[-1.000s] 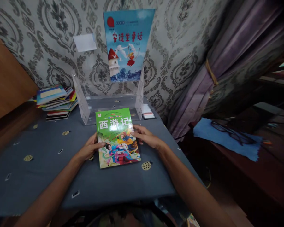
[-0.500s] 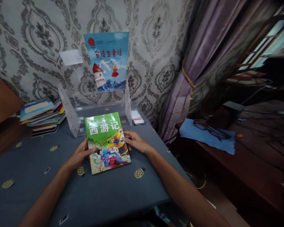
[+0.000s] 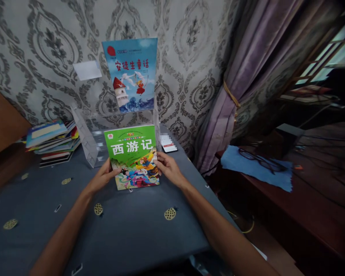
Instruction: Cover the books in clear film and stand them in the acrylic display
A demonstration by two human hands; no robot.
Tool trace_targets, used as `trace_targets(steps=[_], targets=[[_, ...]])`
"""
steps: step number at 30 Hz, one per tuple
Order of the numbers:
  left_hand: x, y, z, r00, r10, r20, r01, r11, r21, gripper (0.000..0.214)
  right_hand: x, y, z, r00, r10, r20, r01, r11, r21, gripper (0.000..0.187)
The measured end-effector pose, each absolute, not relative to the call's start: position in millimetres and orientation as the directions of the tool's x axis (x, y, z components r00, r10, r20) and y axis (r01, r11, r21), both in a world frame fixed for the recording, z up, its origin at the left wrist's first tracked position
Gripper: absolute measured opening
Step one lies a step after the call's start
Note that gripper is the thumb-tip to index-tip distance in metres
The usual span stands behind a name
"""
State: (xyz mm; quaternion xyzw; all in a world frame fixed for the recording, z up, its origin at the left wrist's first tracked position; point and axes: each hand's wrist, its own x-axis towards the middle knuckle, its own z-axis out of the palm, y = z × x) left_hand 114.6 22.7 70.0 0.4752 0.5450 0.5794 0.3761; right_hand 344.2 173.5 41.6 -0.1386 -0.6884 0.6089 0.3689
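A green picture book with white title characters is held up in front of me, its cover facing me. My left hand grips its left edge, thumb on the cover. On the opposite edge, my right hand is closed round the book too. Just behind stands a clear acrylic rack, its lower middle partly hidden by the green book. A blue book rests upright in the rack's upper level, showing a tower and waves on its cover.
A pile of books lies left of the rack on the grey patterned cloth. Right of the rack is a phone. Glasses sit on a blue cloth on the dark red table. A purple curtain hangs by the wall.
Both hands have raised the green book and moved it toward the rack. It has tipped more upright, covering more of the rack's lower part.
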Motion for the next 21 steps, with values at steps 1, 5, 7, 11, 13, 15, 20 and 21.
trace_targets(steps=[1, 5, 7, 11, 13, 15, 20, 21], targets=[[116, 23, 68, -0.278, 0.950, 0.143, 0.078, -0.126, 0.989, 0.067, 344, 174, 41, -0.690, 0.642, 0.334, -0.249, 0.222, -0.943, 0.044], [120, 20, 62, -0.294, 0.946, 0.137, 0.050, -0.127, 0.991, 0.066, 344, 174, 41, -0.691, 0.645, 0.326, -0.232, 0.229, -0.945, 0.042], [120, 18, 60, -0.290, 0.947, 0.138, 0.046, -0.131, 0.990, 0.066, 344, 173, 41, -0.690, 0.647, 0.324, -0.238, 0.220, -0.946, 0.042], [118, 14, 57, -0.295, 0.948, 0.120, 0.032, -0.116, 0.993, 0.067, 345, 172, 41, -0.693, 0.649, 0.315, -0.241, 0.202, -0.949, 0.044], [116, 12, 57, -0.296, 0.948, 0.115, 0.042, -0.108, 0.993, 0.065, 346, 172, 42, -0.702, 0.637, 0.319, -0.235, 0.215, -0.948, 0.045], [113, 11, 57, -0.297, 0.947, 0.118, 0.065, -0.103, 0.992, 0.062, 347, 172, 44, -0.707, 0.625, 0.331, -0.231, 0.237, -0.944, 0.045], [109, 12, 60, -0.322, 0.937, 0.137, 0.147, -0.094, 0.985, 0.054, 350, 171, 47, -0.717, 0.596, 0.361, -0.230, 0.286, -0.930, 0.046], [109, 12, 61, -0.323, 0.936, 0.141, 0.157, -0.094, 0.983, 0.053, 350, 171, 47, -0.717, 0.594, 0.363, -0.228, 0.292, -0.929, 0.047]])
